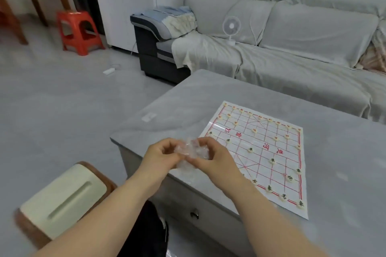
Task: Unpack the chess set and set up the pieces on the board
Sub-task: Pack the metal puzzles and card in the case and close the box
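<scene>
Both forearms (125, 204) stretch in from 6 o'clock and meet above the left edge of the table (344, 162), close to its near corner. My left hand (160, 154) and right hand (215, 158) each pinch the crumpled clear plastic bag (192, 149) with curled fingers. At 3 o'clock from the bag the board (261, 171) lies flat, its left edge partly hidden by my right forearm. Round pieces (300, 204) stand on its lines at both ends. Bare tabletop runs past the board toward 3 and up toward 12, ending near the sofa (302, 64). Open floor (52, 100) spreads from 9 to 11 o'clock, and a cream-lidded box (62, 194) sits at 7.
</scene>
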Demonstrator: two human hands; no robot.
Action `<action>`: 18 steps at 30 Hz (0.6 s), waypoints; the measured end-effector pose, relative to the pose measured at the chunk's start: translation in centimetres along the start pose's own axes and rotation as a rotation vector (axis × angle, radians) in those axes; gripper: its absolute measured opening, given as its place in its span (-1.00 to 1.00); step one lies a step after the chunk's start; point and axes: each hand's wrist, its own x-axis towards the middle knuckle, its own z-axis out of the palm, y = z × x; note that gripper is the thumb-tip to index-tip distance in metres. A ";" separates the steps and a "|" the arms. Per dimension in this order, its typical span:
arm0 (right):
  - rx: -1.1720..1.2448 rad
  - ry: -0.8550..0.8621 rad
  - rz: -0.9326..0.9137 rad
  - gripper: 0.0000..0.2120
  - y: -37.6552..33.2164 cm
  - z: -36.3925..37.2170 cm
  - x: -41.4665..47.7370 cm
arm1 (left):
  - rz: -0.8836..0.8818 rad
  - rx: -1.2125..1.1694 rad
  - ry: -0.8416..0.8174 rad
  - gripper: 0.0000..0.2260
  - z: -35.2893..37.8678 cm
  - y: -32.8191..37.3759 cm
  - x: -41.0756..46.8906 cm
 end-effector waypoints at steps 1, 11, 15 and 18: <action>0.004 -0.034 0.004 -0.80 -0.2 1.4 0.7 | -0.007 0.001 -0.023 -0.71 -1.7 -0.1 -0.1; -0.207 -0.199 0.044 -0.82 0.5 15.3 6.1 | -0.172 0.739 0.242 -0.73 -21.8 -6.5 -1.4; -0.323 -0.302 0.059 -0.80 1.5 19.8 7.8 | -0.438 1.312 0.228 -0.32 -28.1 -11.9 -2.0; -0.354 -0.375 0.075 -0.78 2.3 22.4 8.5 | -0.599 1.279 0.175 -0.18 -30.9 -14.9 -1.5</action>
